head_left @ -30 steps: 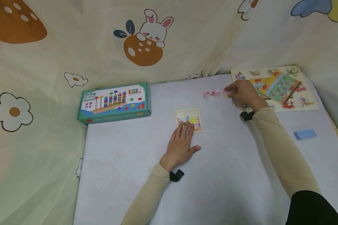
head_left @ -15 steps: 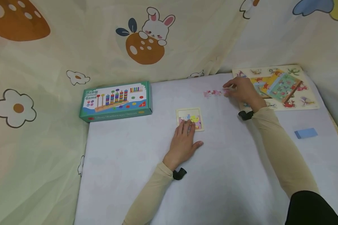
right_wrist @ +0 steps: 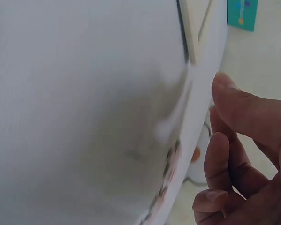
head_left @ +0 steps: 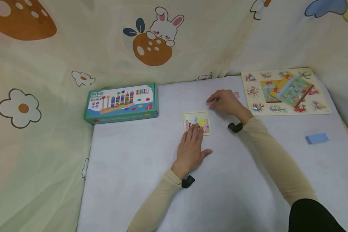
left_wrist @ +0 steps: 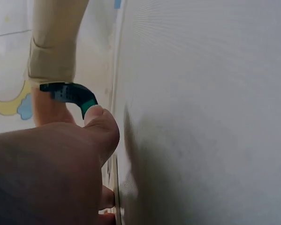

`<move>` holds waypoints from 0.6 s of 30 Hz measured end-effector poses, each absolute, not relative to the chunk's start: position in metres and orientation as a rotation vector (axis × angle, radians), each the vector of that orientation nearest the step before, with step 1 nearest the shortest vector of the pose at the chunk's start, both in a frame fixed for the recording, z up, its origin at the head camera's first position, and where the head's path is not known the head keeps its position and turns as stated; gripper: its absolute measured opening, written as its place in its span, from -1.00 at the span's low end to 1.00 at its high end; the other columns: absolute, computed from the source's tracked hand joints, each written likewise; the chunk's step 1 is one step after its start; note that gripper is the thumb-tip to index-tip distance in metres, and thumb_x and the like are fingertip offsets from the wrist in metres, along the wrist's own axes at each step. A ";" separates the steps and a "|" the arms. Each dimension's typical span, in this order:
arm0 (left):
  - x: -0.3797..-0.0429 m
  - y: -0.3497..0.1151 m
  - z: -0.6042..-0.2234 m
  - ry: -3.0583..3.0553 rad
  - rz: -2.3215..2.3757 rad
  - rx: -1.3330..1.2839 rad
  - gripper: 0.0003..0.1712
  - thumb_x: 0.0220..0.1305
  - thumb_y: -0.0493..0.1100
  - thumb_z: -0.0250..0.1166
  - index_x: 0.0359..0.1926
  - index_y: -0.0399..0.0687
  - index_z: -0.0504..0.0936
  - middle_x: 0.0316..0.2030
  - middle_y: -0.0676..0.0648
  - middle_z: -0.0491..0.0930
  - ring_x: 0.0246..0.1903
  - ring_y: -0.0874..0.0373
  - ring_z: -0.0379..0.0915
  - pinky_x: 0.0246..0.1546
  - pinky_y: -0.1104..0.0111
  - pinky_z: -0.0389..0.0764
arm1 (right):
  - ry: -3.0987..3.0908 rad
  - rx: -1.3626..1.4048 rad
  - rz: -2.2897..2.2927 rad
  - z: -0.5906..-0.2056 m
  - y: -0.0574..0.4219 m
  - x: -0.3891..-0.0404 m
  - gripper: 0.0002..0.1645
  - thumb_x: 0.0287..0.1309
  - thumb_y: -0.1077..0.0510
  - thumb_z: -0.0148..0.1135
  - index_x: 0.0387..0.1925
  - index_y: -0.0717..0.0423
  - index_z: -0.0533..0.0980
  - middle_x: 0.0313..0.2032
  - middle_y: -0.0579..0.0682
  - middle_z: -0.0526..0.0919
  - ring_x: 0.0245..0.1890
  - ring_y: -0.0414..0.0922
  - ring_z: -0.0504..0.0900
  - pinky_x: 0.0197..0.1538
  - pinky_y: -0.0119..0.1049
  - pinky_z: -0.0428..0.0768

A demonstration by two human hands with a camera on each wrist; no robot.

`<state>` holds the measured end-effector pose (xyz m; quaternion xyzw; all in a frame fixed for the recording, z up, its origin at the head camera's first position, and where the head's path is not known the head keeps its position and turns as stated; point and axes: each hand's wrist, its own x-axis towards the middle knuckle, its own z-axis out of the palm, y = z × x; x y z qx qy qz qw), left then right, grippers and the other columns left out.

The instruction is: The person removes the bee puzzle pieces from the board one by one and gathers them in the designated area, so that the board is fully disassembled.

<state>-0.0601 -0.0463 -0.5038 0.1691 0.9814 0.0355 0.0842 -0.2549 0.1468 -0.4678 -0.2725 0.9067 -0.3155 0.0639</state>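
Touching framed puzzle (head_left: 202,122), left hand (head_left: 190,149) outstretched; right hand (head_left: 225,102) loosely curled

My sleeves (head_left: 156,203) of matt beige cloth, smooth matt white counter (head_left: 133,177), pale wood-like puzzle frame (head_left: 195,113) at centre, smooth cardboard-like box (head_left: 119,103) at left, creased cloth-like backdrop (head_left: 206,42) across the top, matt blue block (head_left: 317,139) at right

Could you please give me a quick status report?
Left hand on framed puzzle. Right hand nearby, nothing visibly held. Obstruction: left hand covers part of framed puzzle.
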 end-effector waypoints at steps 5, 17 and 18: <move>-0.058 -0.047 -0.504 2.914 0.110 0.504 0.12 0.49 0.53 -0.03 0.72 -0.09 -0.06 0.73 -0.19 -0.23 0.72 -0.08 -0.27 0.68 0.08 -0.01 | 2.645 -0.891 -0.971 -0.475 0.125 -0.249 -0.82 0.26 0.24 0.50 -0.12 0.22 0.79 -0.11 0.18 0.84 -0.13 0.09 0.71 -0.01 -0.07 0.57; -0.057 -0.052 -0.507 2.935 0.141 0.547 0.09 0.51 0.51 -0.03 0.72 -0.06 -0.04 0.73 -0.15 -0.23 0.72 -0.05 -0.29 0.68 0.10 -0.03 | 2.455 -0.924 -0.920 -0.471 0.092 -0.235 -0.85 0.32 0.14 0.47 -0.22 0.16 0.81 -0.30 0.04 0.83 -0.30 -0.09 0.62 -0.13 -0.20 0.53; -0.057 -0.052 -0.507 2.934 0.144 0.546 0.09 0.51 0.51 -0.03 0.72 -0.06 -0.04 0.73 -0.15 -0.22 0.72 -0.05 -0.29 0.68 0.10 -0.03 | 2.441 -0.930 -0.906 -0.471 0.090 -0.235 -0.85 0.32 0.14 0.46 -0.23 0.16 0.81 -0.32 0.02 0.83 -0.31 -0.11 0.62 -0.14 -0.21 0.53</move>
